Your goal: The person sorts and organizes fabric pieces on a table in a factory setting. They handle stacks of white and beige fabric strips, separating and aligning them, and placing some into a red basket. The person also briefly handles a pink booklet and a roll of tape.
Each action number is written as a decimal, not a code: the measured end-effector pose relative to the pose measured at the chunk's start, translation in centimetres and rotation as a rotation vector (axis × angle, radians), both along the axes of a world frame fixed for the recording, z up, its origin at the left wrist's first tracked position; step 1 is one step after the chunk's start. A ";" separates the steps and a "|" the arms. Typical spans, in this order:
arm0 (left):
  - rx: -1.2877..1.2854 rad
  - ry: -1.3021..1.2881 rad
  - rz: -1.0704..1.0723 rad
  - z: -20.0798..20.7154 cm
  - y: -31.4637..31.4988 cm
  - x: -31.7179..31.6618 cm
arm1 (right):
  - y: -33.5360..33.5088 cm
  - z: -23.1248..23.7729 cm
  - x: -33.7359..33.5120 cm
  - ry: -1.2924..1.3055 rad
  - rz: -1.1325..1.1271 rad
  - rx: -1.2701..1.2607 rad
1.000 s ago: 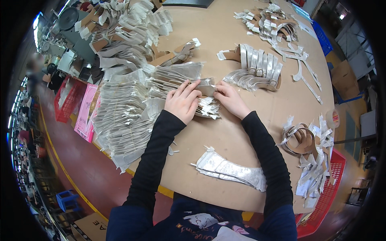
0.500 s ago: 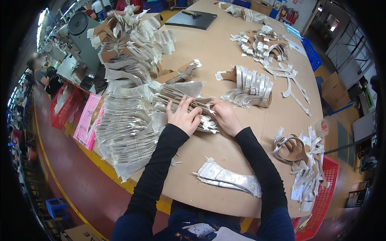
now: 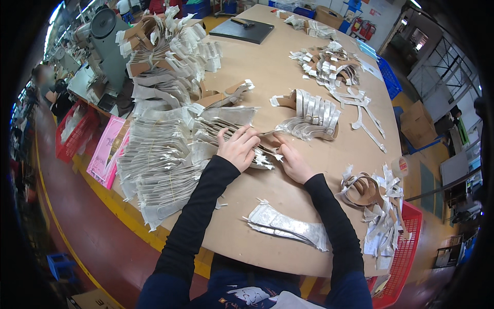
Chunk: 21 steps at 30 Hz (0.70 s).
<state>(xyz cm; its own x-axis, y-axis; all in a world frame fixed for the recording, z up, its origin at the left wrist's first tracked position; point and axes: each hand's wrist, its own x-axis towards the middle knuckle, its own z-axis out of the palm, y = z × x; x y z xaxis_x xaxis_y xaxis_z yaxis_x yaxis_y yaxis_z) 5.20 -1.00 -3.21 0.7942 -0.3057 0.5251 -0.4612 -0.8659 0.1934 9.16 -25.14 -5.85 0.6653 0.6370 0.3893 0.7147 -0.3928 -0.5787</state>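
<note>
A bundle of flat, silvery-grey shoe upper pieces (image 3: 226, 114) with white taped ends lies in front of me. My left hand (image 3: 239, 148) rests over its right part, fingers curled around the ends of several pieces. On the bundle's right end, my right hand (image 3: 295, 162) has its thumb and fingers closed on the edge of a piece; the fingertips are partly hidden. Left of my hands spreads a long row of similar stacked pieces (image 3: 154, 154). Nearer to me lies a small separate stack of silvery curved pieces (image 3: 288, 225).
Strapped shoe uppers (image 3: 314, 116) sit right of centre, with more heaps (image 3: 329, 64) beyond. A black board (image 3: 247, 32) bears a hammer (image 3: 242, 22). Brown curled straps (image 3: 363, 189) lie at the right edge, above a red basket (image 3: 409, 247). A pink box (image 3: 107, 149) stands at the left edge.
My right hand has shifted slightly toward me and away from my left hand. The left fingers have drawn closer together over the bundle. The whole view has turned a little.
</note>
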 end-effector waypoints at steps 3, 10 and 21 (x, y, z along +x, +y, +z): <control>-0.021 0.104 0.031 0.4 -0.6 0.7 | 0.3 0.4 0.0 0.044 -0.020 0.060; -0.003 0.103 0.172 -1.0 -1.3 1.8 | 1.0 1.4 -0.5 -0.060 -0.030 -0.056; -0.022 0.077 0.417 -2.0 -0.6 2.4 | -5.9 4.6 -7.7 -0.218 -0.295 0.047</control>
